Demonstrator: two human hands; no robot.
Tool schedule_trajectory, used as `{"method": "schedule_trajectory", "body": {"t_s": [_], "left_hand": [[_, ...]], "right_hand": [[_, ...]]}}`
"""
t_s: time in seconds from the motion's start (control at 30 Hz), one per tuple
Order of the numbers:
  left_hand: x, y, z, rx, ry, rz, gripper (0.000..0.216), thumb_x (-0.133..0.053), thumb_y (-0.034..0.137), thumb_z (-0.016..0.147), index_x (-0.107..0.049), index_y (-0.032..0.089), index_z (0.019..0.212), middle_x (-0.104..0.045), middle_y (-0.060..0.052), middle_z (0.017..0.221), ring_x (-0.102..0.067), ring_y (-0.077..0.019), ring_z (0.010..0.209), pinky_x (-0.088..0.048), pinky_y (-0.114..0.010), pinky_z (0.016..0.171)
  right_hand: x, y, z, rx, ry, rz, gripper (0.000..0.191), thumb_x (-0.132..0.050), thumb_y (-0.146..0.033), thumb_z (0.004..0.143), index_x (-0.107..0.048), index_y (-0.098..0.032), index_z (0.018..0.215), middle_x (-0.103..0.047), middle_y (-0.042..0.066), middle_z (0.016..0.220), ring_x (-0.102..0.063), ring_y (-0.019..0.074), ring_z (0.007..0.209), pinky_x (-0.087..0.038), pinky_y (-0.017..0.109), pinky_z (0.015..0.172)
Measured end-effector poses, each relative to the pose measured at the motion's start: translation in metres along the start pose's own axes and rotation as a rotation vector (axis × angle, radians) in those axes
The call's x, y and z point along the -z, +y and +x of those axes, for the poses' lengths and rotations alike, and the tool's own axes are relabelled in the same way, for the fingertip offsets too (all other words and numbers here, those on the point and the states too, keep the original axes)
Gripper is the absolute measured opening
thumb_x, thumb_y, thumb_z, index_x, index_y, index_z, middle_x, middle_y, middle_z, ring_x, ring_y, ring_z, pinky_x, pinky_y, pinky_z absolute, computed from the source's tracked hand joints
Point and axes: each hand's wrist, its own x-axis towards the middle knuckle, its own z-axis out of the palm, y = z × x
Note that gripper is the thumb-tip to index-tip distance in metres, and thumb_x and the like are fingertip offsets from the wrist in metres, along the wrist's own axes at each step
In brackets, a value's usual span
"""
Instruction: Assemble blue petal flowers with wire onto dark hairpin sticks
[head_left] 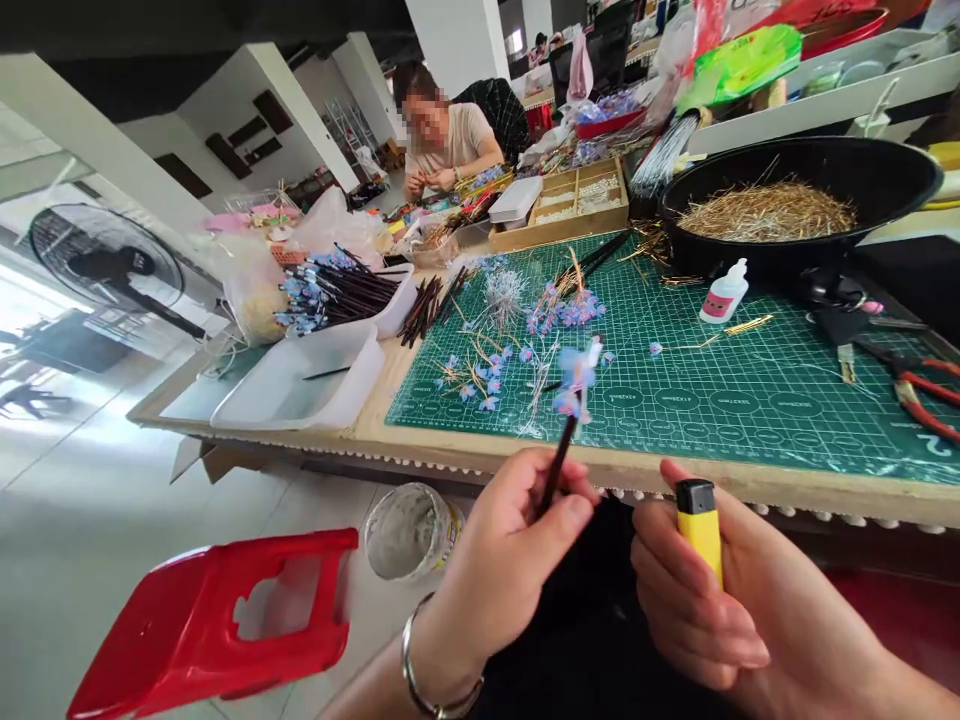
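Observation:
My left hand is closed round a dark brown hair stick that tilts up and away. Small blue and pink flowers sit at its top, slightly blurred. My right hand grips a yellow lighter with a black top, upright and apart from the stick; no flame shows. Beyond both hands lies a green cutting mat. On it are loose blue flowers on wires, a bundle of purple-blue flowers, silvery wire stems and a small glue bottle.
A white tray and a bin of finished-looking sticks stand left. A black bowl of gold wires and red-handled pliers are right. A red stool and a bucket stand below. A person sits opposite.

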Motion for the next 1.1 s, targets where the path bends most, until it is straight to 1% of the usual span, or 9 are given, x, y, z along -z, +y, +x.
{"method": "schedule_trajectory", "body": {"t_s": [0.07,0.13,0.2,0.33,0.43,0.63,0.8,0.97,1.1], "left_hand": [[-0.012,0.007,0.003,-0.011,-0.074,-0.062,0.016,-0.065,0.021,0.090,-0.061,0.020,0.105,-0.069,-0.001,0.098,-0.059,-0.0085,0.082,-0.047,-0.020,0.074],[-0.022,0.014,0.004,-0.032,-0.100,-0.075,0.016,-0.065,0.018,0.088,-0.060,0.019,0.102,-0.067,0.001,0.093,-0.053,-0.0068,0.074,-0.045,-0.019,0.070],[-0.027,0.017,0.004,-0.052,-0.110,-0.086,0.016,-0.065,0.017,0.087,-0.058,0.019,0.101,-0.064,0.002,0.090,-0.050,-0.0064,0.070,-0.043,-0.020,0.067],[-0.026,0.015,0.001,-0.073,-0.100,-0.036,0.014,-0.065,0.022,0.088,-0.058,0.019,0.101,-0.062,0.002,0.089,-0.046,-0.0066,0.066,-0.040,-0.020,0.062],[-0.022,0.013,-0.001,-0.075,-0.074,0.042,0.014,-0.062,0.029,0.091,-0.060,0.019,0.102,-0.062,0.001,0.089,-0.048,-0.0084,0.069,-0.041,-0.022,0.063],[-0.026,0.015,0.001,-0.077,-0.076,0.066,0.011,-0.061,0.019,0.087,-0.059,0.019,0.098,-0.064,0.000,0.090,-0.049,-0.0081,0.067,-0.044,-0.022,0.065],[-0.031,0.019,-0.001,-0.076,-0.095,0.071,0.011,-0.060,0.018,0.085,-0.058,0.019,0.096,-0.060,0.001,0.084,-0.042,-0.0067,0.059,-0.038,-0.021,0.054],[-0.036,0.020,-0.001,-0.090,-0.093,0.001,0.014,-0.060,0.011,0.081,-0.055,0.018,0.092,-0.059,0.002,0.085,-0.043,-0.0042,0.059,-0.040,-0.018,0.056],[-0.036,0.019,0.000,-0.070,-0.097,-0.064,0.016,-0.060,0.009,0.080,-0.055,0.018,0.092,-0.059,0.003,0.085,-0.042,-0.0026,0.057,-0.040,-0.017,0.056]], "right_hand": [[0.004,0.005,0.002,-0.004,-0.036,0.016,0.062,-0.033,-0.052,0.105,-0.066,-0.013,0.069,-0.034,-0.005,0.048,-0.021,0.0030,0.035,-0.024,0.016,0.039],[0.005,0.008,0.002,-0.002,-0.034,0.012,0.064,-0.032,-0.052,0.105,-0.067,-0.013,0.068,-0.034,-0.005,0.046,-0.021,0.0035,0.034,-0.023,0.016,0.037],[0.005,0.008,0.001,0.001,-0.014,-0.002,0.065,-0.034,-0.054,0.104,-0.067,-0.012,0.067,-0.034,-0.005,0.045,-0.021,0.0036,0.034,-0.022,0.016,0.037],[0.002,0.005,-0.003,0.012,0.066,-0.055,0.063,-0.041,-0.058,0.101,-0.067,-0.011,0.067,-0.034,-0.005,0.046,-0.022,0.0030,0.036,-0.022,0.016,0.039],[0.000,0.003,-0.004,0.002,0.088,-0.071,0.060,-0.045,-0.057,0.099,-0.066,-0.012,0.068,-0.033,-0.006,0.048,-0.021,0.0027,0.037,-0.021,0.016,0.039],[0.003,0.006,-0.002,-0.025,0.138,-0.088,0.062,-0.048,-0.062,0.096,-0.066,-0.012,0.065,-0.033,-0.006,0.045,-0.020,0.0027,0.036,-0.018,0.016,0.037],[0.000,0.008,-0.002,-0.005,0.290,-0.141,0.059,-0.059,-0.062,0.089,-0.062,-0.012,0.057,-0.030,-0.006,0.042,-0.019,0.0026,0.036,-0.015,0.016,0.037],[-0.002,0.011,-0.001,0.057,0.469,-0.259,0.065,-0.063,-0.069,0.081,-0.052,-0.015,0.045,-0.023,-0.006,0.037,-0.020,0.0040,0.035,-0.015,0.019,0.038],[-0.002,0.012,0.000,0.103,0.521,-0.357,0.066,-0.062,-0.071,0.079,-0.050,-0.016,0.043,-0.024,-0.005,0.036,-0.022,0.0048,0.034,-0.016,0.021,0.038]]}}
